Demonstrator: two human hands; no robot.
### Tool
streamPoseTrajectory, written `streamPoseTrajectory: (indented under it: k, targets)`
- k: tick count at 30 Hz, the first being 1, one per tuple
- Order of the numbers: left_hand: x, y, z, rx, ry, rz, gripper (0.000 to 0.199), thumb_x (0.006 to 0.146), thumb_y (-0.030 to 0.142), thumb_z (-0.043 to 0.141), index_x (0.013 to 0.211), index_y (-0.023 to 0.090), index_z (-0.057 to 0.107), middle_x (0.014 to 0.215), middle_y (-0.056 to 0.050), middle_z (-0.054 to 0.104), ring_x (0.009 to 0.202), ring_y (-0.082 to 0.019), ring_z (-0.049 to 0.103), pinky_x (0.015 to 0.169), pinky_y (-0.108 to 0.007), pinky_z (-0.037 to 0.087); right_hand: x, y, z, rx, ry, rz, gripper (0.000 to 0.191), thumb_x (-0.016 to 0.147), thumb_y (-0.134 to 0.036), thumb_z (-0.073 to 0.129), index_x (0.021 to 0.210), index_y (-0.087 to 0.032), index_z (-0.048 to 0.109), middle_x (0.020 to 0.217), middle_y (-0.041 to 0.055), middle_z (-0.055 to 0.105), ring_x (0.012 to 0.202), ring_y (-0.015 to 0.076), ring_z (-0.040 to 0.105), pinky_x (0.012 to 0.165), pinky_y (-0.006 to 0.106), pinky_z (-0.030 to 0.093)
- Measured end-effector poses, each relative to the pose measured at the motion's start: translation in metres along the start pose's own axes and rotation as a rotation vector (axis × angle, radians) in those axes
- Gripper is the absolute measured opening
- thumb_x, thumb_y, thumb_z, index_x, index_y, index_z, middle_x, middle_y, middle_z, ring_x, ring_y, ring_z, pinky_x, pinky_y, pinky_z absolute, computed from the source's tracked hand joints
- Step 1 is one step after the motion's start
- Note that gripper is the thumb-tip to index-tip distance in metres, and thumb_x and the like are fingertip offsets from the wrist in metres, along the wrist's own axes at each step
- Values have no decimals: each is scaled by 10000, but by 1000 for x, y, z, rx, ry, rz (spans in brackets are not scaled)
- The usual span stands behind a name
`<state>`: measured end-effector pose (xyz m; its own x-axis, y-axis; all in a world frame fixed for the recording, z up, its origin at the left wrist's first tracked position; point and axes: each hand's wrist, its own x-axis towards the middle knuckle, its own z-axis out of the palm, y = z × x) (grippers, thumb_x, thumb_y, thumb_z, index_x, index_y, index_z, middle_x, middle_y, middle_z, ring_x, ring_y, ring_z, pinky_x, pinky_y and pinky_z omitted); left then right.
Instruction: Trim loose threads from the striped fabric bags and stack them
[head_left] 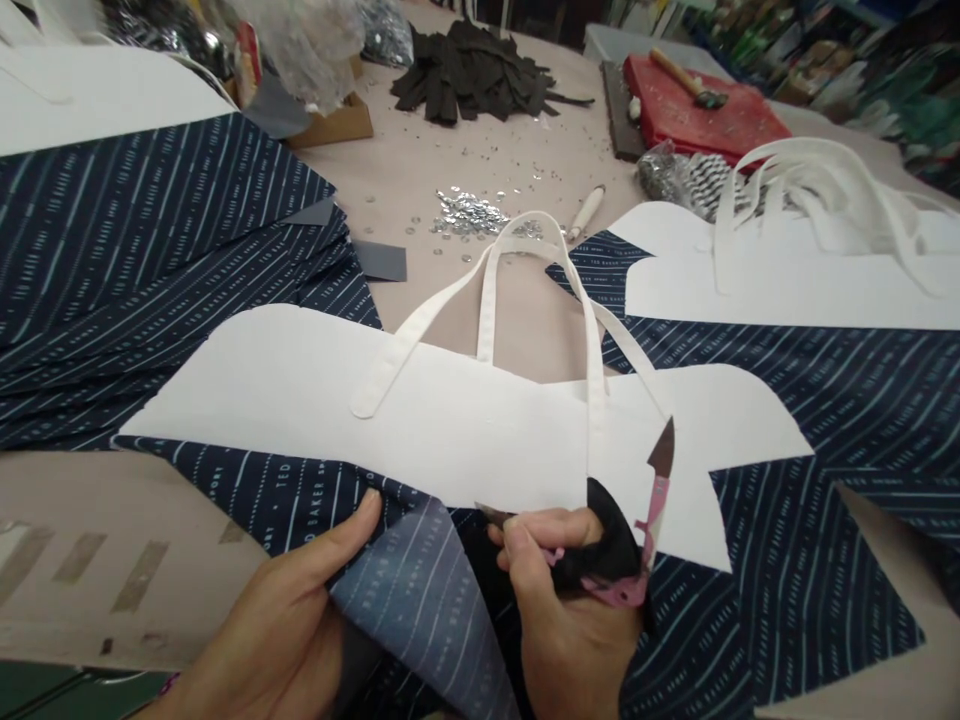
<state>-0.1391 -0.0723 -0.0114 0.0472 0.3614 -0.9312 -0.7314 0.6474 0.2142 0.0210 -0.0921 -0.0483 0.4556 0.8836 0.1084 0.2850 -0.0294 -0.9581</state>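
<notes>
Several white panels with navy striped, lettered fabric lie in front of me. On the nearest white panel (300, 385) stand two looped white straps (420, 335). My left hand (300, 610) is closed on the navy fabric (281, 500) below the panel's lower edge, thumb on top and fingers hidden under it. A corner of the fabric is folded over, showing its paler back. My right hand (562, 600) holds a pink-handled tool (656, 520) with a pointed blade sticking up. A dark tip also shows at its fingertips, beside the panel's edge, with something black around them.
Small silvery discs (480, 212) lie scattered behind the straps, near a white-handled tool (587, 212). Farther back are dark strips (472, 75) and a hammer (686, 78) on a red block (720, 125). More strapped panels (795, 290) lie right.
</notes>
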Motion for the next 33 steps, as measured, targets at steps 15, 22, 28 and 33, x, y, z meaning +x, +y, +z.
streamPoseTrajectory:
  k: [15, 22, 28, 33]
  targets:
    - [-3, 0, 1, -98, 57, 25, 641, 749, 239, 831, 1364, 266, 653, 1203, -49, 776, 1184, -355, 680, 1095, -480, 513, 3, -11, 3, 97, 16, -3, 211, 826, -194, 696, 637, -206, 602, 572, -46, 616, 506, 127, 625, 514, 233, 538]
    - [-5, 0, 2, -106, 67, 39, 489, 868, 227, 716, 1354, 245, 659, 1131, -49, 800, 1131, -320, 712, 1085, -462, 521, 0, -4, -2, 143, 36, 63, 217, 833, -225, 706, 652, -205, 588, 585, -46, 601, 555, 158, 663, 581, 289, 577]
    - [-5, 2, 6, -83, 40, 40, 534, 837, 228, 761, 1359, 256, 653, 1119, -47, 803, 1121, -316, 718, 1074, -447, 532, 0, -4, -2, 110, 14, 48, 199, 836, -218, 697, 662, -205, 601, 592, -34, 625, 549, 157, 656, 557, 275, 544]
    - [-7, 1, 3, -91, 50, 17, 524, 871, 234, 724, 1386, 259, 630, 1150, -63, 793, 1112, -310, 723, 1072, -449, 534, 3, -12, 0, 58, 7, -12, 223, 820, -192, 690, 624, -203, 585, 562, -45, 592, 509, 129, 621, 514, 237, 513]
